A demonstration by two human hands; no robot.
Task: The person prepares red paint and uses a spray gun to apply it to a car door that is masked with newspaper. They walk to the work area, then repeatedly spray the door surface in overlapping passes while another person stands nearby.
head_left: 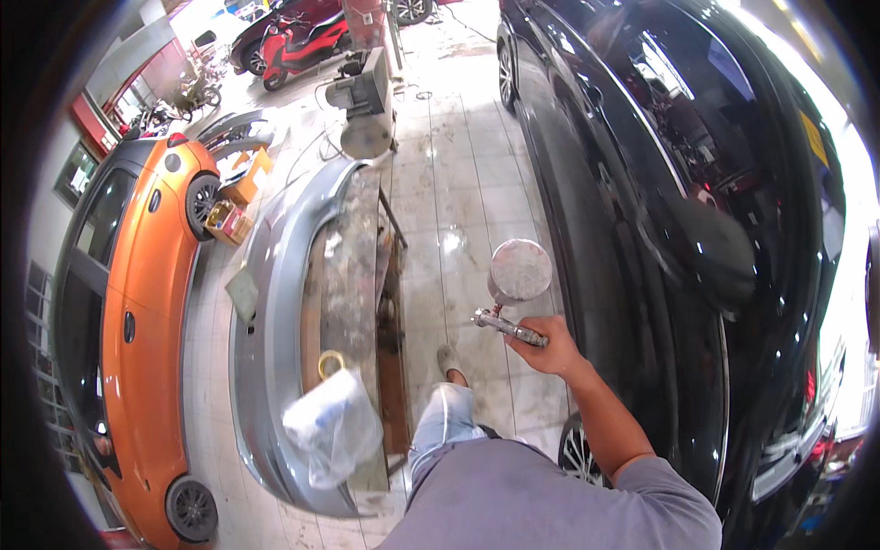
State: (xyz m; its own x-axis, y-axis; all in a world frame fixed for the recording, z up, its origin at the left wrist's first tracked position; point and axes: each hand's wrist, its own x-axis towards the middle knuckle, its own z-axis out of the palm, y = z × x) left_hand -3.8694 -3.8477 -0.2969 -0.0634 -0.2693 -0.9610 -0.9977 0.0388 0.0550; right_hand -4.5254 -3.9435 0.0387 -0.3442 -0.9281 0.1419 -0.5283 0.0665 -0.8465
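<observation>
My right hand [551, 346] is wrapped round the handle of a metal spray gun [500, 323], held out in front of my body. A round paint cup [521, 270] with a pale, stained lid sits on top of the gun. Close by on the right is the dark side of a black car [632, 302]; the gun is apart from it and its nozzle end points left. My left hand does not show in the picture.
A grey bumper [275, 302] lies along a worn workbench [353, 275] on my left, with a clear plastic bag [335, 426] and a yellow tape roll [331, 364]. An orange car [151, 293], cardboard boxes [229, 223], an air compressor [367, 133] and a red scooter [298, 46] stand beyond.
</observation>
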